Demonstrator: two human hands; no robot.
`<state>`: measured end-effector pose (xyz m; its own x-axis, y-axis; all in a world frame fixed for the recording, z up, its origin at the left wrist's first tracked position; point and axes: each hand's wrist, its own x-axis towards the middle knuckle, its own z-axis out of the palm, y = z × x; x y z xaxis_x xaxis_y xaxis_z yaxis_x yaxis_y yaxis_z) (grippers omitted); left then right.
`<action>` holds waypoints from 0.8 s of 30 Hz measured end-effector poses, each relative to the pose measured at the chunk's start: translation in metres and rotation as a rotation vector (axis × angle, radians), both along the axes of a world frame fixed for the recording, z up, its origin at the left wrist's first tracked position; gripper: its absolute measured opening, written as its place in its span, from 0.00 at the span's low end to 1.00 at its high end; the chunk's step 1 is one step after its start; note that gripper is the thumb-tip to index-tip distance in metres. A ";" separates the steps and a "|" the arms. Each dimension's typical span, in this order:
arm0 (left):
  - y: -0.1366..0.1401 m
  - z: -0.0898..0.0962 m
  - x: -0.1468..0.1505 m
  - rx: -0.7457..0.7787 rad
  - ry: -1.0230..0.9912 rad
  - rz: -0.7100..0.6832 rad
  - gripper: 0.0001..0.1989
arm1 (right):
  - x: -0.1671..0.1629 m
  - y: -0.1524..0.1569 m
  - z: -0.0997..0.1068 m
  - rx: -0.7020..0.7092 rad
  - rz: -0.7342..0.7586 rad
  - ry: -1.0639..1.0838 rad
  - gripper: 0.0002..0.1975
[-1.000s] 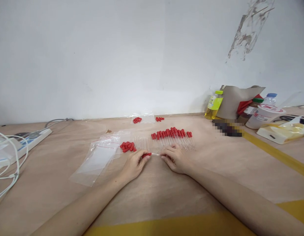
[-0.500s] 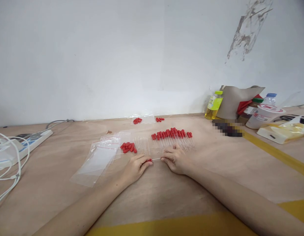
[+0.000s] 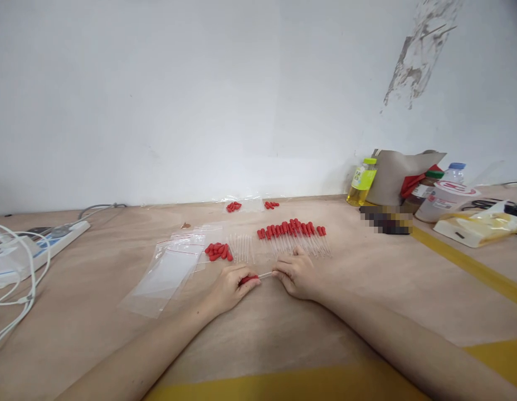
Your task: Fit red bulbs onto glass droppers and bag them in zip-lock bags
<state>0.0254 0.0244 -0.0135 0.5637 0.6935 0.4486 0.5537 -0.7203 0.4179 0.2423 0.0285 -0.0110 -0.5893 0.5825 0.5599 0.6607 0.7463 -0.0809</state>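
Between thumb and fingers, my left hand (image 3: 232, 287) pinches a red rubber dropper bulb (image 3: 249, 279). My right hand (image 3: 297, 274) is closed on a thin clear glass tube (image 3: 265, 275), whose left end meets the mouth of the bulb. How deep the tube sits in the bulb I cannot tell. Just beyond my left hand lie a pile of loose red bulbs (image 3: 219, 252) and a row of bare glass tubes (image 3: 242, 248). Past my right hand, several droppers with red bulbs fitted (image 3: 289, 228) lie side by side, their tubes pointing toward me.
Clear zip bags (image 3: 170, 267) lie flat at left. A white power strip (image 3: 60, 245) with cables is at far left. More red bulbs (image 3: 233, 206) sit by the wall on clear plastic. At right stand a yellow drink bottle (image 3: 362, 182), a plastic cup (image 3: 446, 200) and a tissue pack (image 3: 478, 224).
My left thumb has shifted so more of the red bulb shows. The tube now slants slightly, its right end higher. Both hands stay in nearly the same place.
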 end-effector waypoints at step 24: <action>0.019 0.006 -0.007 0.302 0.162 -0.154 0.11 | -0.009 -0.007 0.019 -0.289 0.021 -0.079 0.12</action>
<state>0.0182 0.0430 -0.0075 0.7316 0.4448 0.5166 0.4706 -0.8778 0.0893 0.2331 0.0216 0.0081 -0.6382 0.6981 0.3247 0.6579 0.7135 -0.2409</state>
